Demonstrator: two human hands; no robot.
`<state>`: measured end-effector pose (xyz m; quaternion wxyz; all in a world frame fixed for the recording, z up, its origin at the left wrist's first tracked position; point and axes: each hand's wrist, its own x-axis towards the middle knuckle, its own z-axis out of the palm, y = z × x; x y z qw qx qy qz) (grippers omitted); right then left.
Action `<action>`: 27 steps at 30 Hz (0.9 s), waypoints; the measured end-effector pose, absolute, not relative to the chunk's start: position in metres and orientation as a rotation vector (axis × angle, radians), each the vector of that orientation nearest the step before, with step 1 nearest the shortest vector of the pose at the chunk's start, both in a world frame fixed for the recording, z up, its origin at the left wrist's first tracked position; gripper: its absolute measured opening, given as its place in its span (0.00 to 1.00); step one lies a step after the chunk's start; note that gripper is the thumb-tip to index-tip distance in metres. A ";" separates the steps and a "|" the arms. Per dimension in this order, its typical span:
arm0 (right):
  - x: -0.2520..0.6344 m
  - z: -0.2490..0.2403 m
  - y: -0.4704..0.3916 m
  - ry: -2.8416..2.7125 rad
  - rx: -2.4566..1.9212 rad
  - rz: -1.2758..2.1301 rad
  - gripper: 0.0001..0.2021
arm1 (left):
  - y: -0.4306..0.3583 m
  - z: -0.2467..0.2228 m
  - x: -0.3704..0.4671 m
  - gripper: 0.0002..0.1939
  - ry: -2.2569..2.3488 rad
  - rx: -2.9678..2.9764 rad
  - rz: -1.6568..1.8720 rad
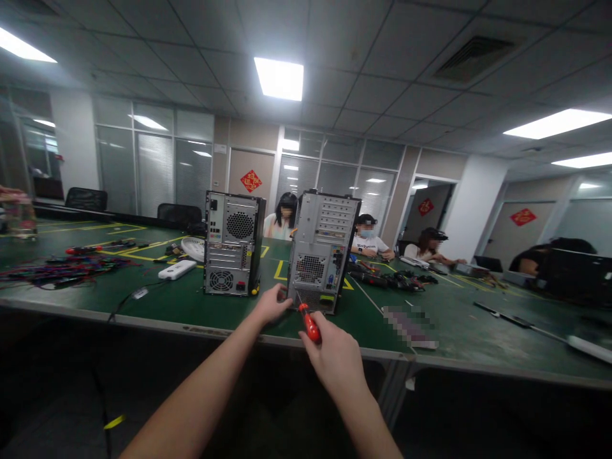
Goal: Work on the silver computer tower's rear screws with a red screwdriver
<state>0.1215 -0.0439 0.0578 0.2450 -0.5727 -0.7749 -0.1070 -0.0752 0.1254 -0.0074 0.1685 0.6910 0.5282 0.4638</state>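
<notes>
A grey computer tower (312,237) stands upright on the green table, its back panel of vents, ports and slots facing me. My right hand (335,350) grips a red-handled screwdriver (310,324), whose thin shaft points up at the lower left of that panel. Whether the tip sits in a screw is too small to tell. At the tower's bottom left corner is my left hand (271,306), thumb and fingers apart, close against the case edge. Just to the left stands a second tower (229,248), also with its back towards me.
A white power strip (176,269) and a heap of thin cables (67,271) lie on the left. Further black cables (396,278) are right of the towers, near a blurred-out flat object (408,326). Several people sit across the table (459,344), whose front edge is near me.
</notes>
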 end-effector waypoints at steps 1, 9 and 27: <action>0.123 0.057 -0.045 -2.124 -1.551 -0.307 0.14 | 0.125 -0.007 -0.075 0.18 1.508 1.963 1.314; 0.127 0.057 -0.050 -2.056 -1.597 -0.282 0.14 | 0.120 -0.003 -0.073 0.17 1.562 1.965 1.272; 0.121 0.049 -0.062 -2.110 -1.547 -0.201 0.23 | 0.126 -0.008 -0.074 0.15 1.552 2.005 1.266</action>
